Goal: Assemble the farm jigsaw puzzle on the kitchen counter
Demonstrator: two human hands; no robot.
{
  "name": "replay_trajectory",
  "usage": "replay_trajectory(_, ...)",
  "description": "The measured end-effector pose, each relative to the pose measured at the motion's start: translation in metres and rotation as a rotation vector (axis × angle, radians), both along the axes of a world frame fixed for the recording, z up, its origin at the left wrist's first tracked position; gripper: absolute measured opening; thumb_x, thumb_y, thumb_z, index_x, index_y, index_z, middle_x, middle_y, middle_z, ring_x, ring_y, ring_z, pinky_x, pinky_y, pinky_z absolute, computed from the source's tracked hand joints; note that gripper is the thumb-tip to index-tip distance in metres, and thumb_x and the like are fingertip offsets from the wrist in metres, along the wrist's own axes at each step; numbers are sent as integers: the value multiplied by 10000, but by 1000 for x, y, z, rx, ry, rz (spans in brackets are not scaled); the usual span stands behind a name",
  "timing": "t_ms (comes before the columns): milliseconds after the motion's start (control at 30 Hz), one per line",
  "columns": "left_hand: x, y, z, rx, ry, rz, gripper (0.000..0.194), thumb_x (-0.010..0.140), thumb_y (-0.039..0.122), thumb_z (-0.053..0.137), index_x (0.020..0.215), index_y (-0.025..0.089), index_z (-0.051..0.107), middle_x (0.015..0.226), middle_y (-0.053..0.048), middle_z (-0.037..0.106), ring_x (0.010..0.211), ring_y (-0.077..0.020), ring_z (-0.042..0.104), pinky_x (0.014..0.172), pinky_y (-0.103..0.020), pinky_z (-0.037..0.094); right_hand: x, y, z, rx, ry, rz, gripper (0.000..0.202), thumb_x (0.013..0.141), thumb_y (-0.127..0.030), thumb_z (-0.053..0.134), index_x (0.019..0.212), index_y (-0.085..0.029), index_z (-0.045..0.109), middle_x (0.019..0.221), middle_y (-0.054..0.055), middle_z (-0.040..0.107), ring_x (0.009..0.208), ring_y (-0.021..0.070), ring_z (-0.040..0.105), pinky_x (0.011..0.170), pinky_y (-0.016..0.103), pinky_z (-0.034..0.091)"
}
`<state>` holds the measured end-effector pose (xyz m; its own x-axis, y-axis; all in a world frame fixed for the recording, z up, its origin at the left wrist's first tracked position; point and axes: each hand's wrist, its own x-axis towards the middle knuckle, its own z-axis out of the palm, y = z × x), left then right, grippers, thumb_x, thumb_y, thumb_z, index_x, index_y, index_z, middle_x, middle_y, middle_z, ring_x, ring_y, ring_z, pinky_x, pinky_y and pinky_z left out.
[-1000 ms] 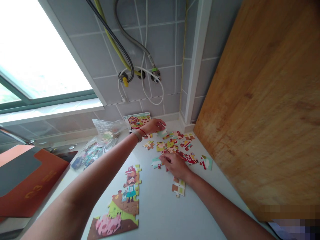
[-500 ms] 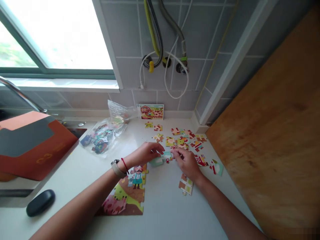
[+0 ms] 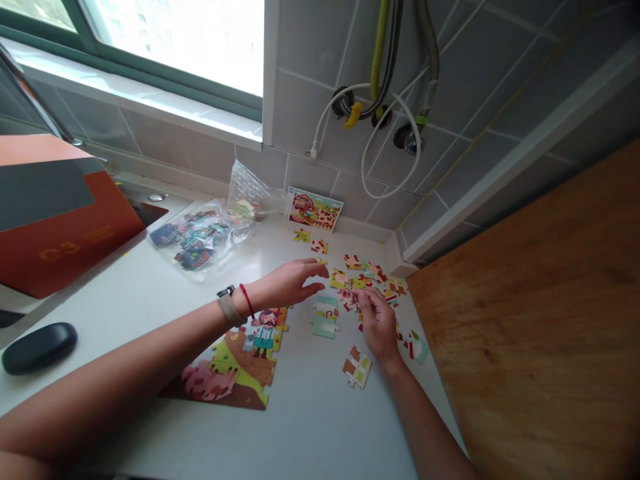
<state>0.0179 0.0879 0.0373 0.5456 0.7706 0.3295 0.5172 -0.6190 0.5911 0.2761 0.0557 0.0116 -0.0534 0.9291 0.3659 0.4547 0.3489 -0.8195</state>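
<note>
The mint puzzle pieces (image 3: pixel 325 317) lie flat on the white counter (image 3: pixel 320 427). Behind and to the left of them, the left hand (image 3: pixel 295 281) spreads its fingers, open and gripping nothing visible. To their right, the right hand (image 3: pixel 379 321) is curled closed at the pink-and-red puzzle pieces (image 3: pixel 346 299); whether it grips one cannot be told. Left of the mint pieces lies the assembled farmer-and-pig section (image 3: pixel 250 363), partly under the left forearm; behind them, the farm picture card (image 3: pixel 315 209) leans against the wall.

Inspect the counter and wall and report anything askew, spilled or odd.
A white plug dangles unplugged against the tiled wall, its cable looping loosely below the hoses, which looks untidy. No spill is visible.
</note>
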Motion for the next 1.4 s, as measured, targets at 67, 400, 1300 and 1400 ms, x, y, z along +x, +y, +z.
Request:
replay_trajectory(67, 1, -3, -3, 14, 113, -110, 273, 963, 248, 721, 1233, 219, 698, 1234, -87, 726, 1114, -250, 706, 984, -363, 550, 4, 1, -2, -14, 42, -49, 516, 1061, -576, 448, 940, -212, 794, 965, 90, 760, 890, 231, 687, 816, 358, 547)
replay_trajectory(400, 4, -14, -25, 28, 412, -130, 585, 929, 567, 750, 1456, 339, 636, 1711, -108, 333, 1586, -423, 255, 1215, -545, 354, 5, -2, 9, -67, -249, 272, 236, 935, -432, 731, 1061, -246, 802, 1074, 79, 742, 987, 235, 701, 820, 346, 571)
replay_trajectory(1300, -13, 4, -36, -27, 364, -67, 599, 902, 574, 776, 1447, 365, 642, 1719, -141, 300, 1556, -487, 291, 1203, -644, 325, -7, -20, 11, -246, -548, 258, 332, 772, -268, 890, 1087, -257, 788, 1152, 73, 672, 1183, 298, 626, 1072, 440, 484)
replay_trajectory(1400, -16, 8, -33, 8, 317, -72, 427, 944, 401, 775, 1361, 344, 703, 1686, -115, 382, 1529, -430, 381, 1202, -566, 376, -6, -20, 13, -229, -543, 244, 304, 732, -272, 910, 972, -242, 725, 1126, 61, 680, 1158, 296, 621, 1022, 430, 496)
